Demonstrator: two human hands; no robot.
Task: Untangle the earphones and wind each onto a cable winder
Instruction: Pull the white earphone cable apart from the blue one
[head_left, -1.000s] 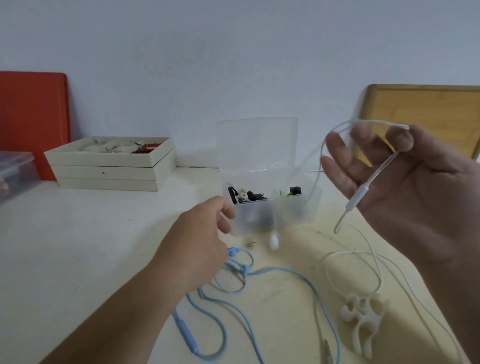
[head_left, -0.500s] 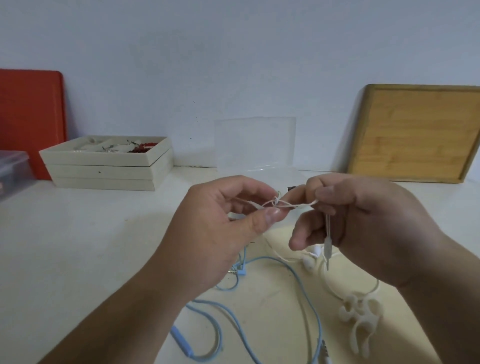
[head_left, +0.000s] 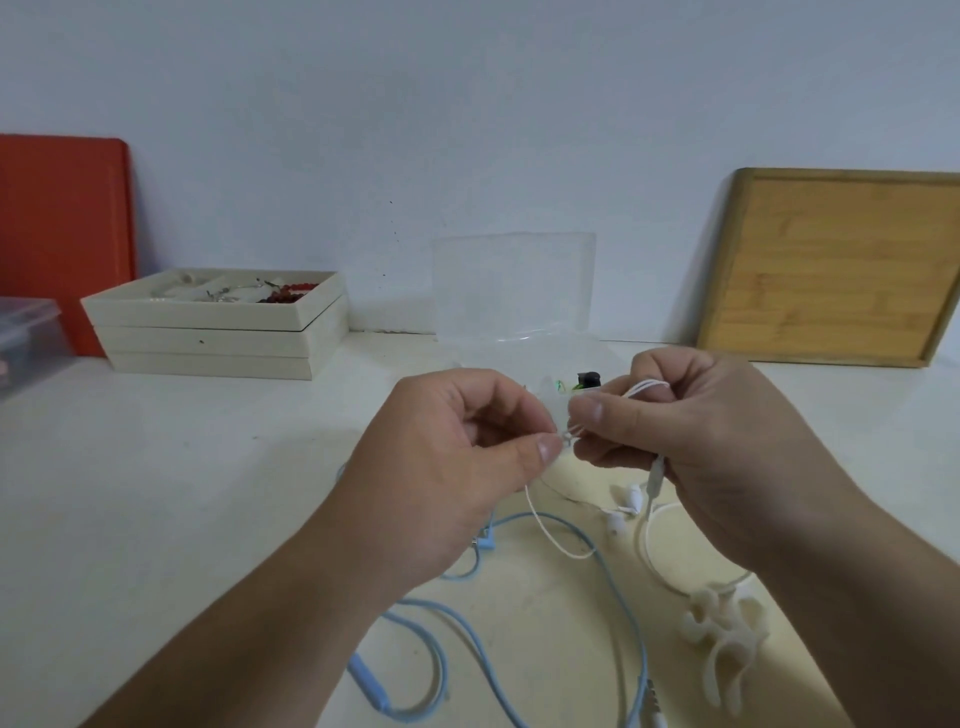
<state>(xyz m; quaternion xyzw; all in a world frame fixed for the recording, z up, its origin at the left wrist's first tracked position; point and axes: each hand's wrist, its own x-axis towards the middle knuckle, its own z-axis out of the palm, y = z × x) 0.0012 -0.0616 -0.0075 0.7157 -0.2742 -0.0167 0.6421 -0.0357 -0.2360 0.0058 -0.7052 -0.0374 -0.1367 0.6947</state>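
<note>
Both hands are raised over the worktop (head_left: 156, 493), meeting at a small knot in the white earphones (head_left: 569, 440). The left hand (head_left: 452, 467) pinches the cord at the knot between thumb and forefinger; the right hand (head_left: 701, 441) grips the cord just beside it, with strands bunched over its forefinger and the inline remote hanging below. The white earbuds lie on the worktop beneath. The blue earphones (head_left: 587, 540) sprawl loose across the near worktop, and a white cable winder (head_left: 722, 634) lies at right. No readable writing shows anywhere.
</note>
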